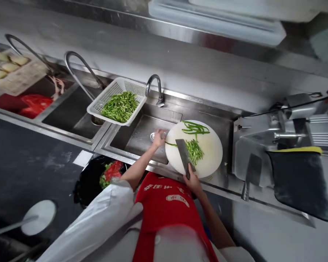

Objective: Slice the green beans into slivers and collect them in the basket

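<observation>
A round white cutting board (pixel 211 156) lies across the right part of the sink. My right hand (pixel 192 181) grips the handle of a cleaver (pixel 182 153), whose broad blade stands over the board just left of a heap of cut green pieces (pixel 194 152). Over the sink at the board's left edge, my left hand (pixel 159 138) is closed near the end of a long thin green vegetable (pixel 171 144), which runs from the fingers toward the blade. Several uncut long green vegetables (pixel 194 128) lie at the far side of the board; their exact kind is unclear.
A white perforated basket (pixel 92 109) of cut greens rests over the sink divider, beside a curved faucet (pixel 154 78). Another cleaver (pixel 253 173) and a dark cloth (pixel 299 182) are at right. A black-lined bin (pixel 83 185) stands below left; a shelf (pixel 125 18) overhangs.
</observation>
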Motion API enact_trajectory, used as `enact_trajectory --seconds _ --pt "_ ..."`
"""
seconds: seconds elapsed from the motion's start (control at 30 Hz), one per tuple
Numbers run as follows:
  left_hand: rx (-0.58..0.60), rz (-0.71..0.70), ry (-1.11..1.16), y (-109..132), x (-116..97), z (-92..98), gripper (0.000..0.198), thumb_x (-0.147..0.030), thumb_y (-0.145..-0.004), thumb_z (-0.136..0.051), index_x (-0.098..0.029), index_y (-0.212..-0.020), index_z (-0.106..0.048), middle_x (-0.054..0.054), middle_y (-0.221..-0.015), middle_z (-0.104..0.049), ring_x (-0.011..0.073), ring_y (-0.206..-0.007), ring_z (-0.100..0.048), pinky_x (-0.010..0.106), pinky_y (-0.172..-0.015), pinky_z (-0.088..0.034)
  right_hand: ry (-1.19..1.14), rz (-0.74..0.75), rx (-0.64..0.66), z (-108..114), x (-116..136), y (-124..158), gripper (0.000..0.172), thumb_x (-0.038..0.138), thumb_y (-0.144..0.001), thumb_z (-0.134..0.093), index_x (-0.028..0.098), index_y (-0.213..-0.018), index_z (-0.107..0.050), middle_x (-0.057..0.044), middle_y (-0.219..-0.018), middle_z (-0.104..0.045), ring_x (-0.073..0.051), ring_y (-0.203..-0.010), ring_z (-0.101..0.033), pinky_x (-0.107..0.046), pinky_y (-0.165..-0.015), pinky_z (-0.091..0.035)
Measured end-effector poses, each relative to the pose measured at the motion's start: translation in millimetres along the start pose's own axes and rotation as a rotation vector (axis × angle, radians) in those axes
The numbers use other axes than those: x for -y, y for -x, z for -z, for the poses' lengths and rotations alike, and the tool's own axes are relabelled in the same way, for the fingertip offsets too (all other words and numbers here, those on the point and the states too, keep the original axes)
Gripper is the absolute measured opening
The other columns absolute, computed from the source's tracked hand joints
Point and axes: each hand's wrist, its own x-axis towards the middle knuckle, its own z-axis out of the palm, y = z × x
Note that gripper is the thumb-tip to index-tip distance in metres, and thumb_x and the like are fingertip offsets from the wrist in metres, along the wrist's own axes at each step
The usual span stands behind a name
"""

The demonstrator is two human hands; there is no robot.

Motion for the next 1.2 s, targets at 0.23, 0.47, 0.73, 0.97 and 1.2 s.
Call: enact_trajectory --seconds 0.23,0.47,0.73,0.97,1.2 --pt "0.364 -0.004 0.36 -22.3 78.8 -15.9 0.015 -0.026 -0.072 -0.076 -0.012 -0.077 -0.072 0.002 -0.064 -0.064 0.0129 -0.051 -0.057 0.027 -0.058 -0.05 0.303 -0.156 -0.005 -16.5 27.7 3.4 0.072 0.044 -0.105 -0.035 0.009 -0.164 -0.012 -0.02 -0.101 -0.075 -0.032 -0.093 -0.073 -0.037 -0.084 -0.052" --pt "0.311 0.122 0.726 33.4 120.5 -11.5 0.023 -0.024 -0.07 -0.079 -0.011 -0.087 -0.07 0.005 -0.07 -0.069 0.0136 -0.061 -0.064 0.028 -0.067 -0.055 0.549 -0.213 -0.045 -57.8 54.3 7.8 0.064 0.043 -0.108 -0.029 0.014 -0.164 -0.016 -0.018 -0.1 -0.075 -0.026 -0.084 -0.073 -0.034 -0.076 -0.053" --pt "0.161 0.115 0.787 58.4 126.8 -9.6 0.025 -0.032 -0.068 -0.081 -0.013 -0.082 -0.073 0.004 -0.064 -0.069 0.0153 -0.057 -0.064 0.03 -0.065 -0.053 0.643 -0.19 -0.086 -71.8 55.2 3.7 0.065 0.046 -0.108 -0.023 0.015 -0.164 -0.015 -0.019 -0.098 -0.074 -0.027 -0.081 -0.072 -0.033 -0.073 -0.051" --pt "0.131 0.065 0.734 62.9 131.7 4.3 0.021 -0.029 -0.071 -0.076 -0.012 -0.083 -0.074 0.004 -0.063 -0.068 0.0152 -0.056 -0.062 0.028 -0.062 -0.052 0.627 -0.239 -0.064 -72.8 66.6 7.5 0.065 0.048 -0.108 -0.024 0.019 -0.165 -0.01 -0.016 -0.103 -0.073 -0.026 -0.086 -0.072 -0.032 -0.076 -0.05" --pt "0.154 0.069 0.694 61.7 127.1 12.0 0.021 -0.028 -0.071 -0.075 -0.011 -0.083 -0.073 0.005 -0.064 -0.068 0.0153 -0.058 -0.063 0.027 -0.061 -0.051 0.621 -0.284 -0.049 -77.4 70.1 3.6 0.066 0.048 -0.108 -0.024 0.02 -0.165 -0.007 -0.016 -0.104 -0.072 -0.023 -0.085 -0.07 -0.031 -0.077 -0.051"
